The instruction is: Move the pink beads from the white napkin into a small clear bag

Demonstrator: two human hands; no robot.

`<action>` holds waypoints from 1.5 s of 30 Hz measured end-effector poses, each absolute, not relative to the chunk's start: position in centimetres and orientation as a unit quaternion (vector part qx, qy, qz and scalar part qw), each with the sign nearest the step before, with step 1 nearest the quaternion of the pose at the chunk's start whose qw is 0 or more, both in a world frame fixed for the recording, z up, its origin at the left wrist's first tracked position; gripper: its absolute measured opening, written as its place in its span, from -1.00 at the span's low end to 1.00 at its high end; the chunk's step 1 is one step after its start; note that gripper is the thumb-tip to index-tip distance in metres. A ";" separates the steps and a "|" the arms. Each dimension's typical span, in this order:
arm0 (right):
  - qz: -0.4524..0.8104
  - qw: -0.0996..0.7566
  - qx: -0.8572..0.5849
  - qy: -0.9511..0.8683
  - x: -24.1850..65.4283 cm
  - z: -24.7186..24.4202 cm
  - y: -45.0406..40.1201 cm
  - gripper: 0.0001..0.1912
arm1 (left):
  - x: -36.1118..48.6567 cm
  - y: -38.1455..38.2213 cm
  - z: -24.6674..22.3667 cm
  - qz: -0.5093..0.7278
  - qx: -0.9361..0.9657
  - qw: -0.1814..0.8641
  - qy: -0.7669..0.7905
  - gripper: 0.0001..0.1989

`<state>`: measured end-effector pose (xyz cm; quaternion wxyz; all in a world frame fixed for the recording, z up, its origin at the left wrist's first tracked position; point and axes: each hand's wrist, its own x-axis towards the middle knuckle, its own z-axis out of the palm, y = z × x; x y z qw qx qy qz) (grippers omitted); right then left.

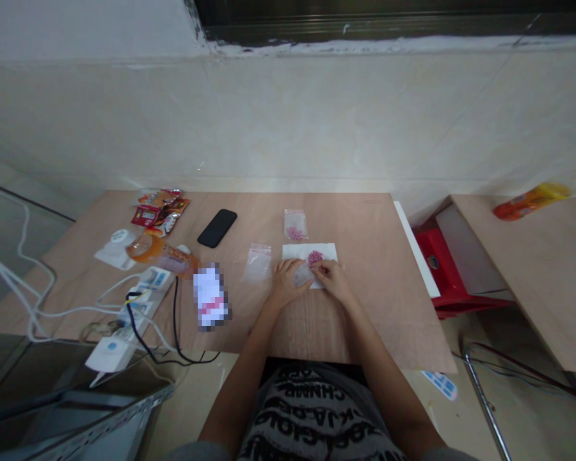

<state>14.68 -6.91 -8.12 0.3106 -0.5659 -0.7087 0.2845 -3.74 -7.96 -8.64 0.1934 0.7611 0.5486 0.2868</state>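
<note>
A white sheet of paper lies on the table in front of me, with a small heap of pink beads on it. My left hand rests at the paper's left side, its fingers and thumb around a small clear bag. My right hand is just below the beads, fingertips pinched together at the bag's right edge. What sits in that pinch is too small to make out. Behind the paper lies a zip bag with pink beads inside. Another clear zip bag lies flat left of my left hand.
To the left are a black phone, a blurred-out lit phone, an orange bottle, snack packets and a power strip with cables. A red stool and a second table stand to the right.
</note>
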 end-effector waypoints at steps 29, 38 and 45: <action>0.176 0.188 -0.624 -0.738 14.2 -8.2 -6.2 -0.80 | -3.9 -7.9 -9.2 0.292 0.766 0.174 0.546 -0.48; 0.174 0.189 -0.629 -0.734 14.1 -8.0 -6.2 -0.81 | -3.9 -7.8 -9.3 0.294 0.766 0.175 0.544 -0.48; 0.178 0.181 -0.633 -0.731 14.1 -8.0 -6.2 -0.80 | -3.9 -7.8 -9.2 0.286 0.765 0.183 0.547 -0.49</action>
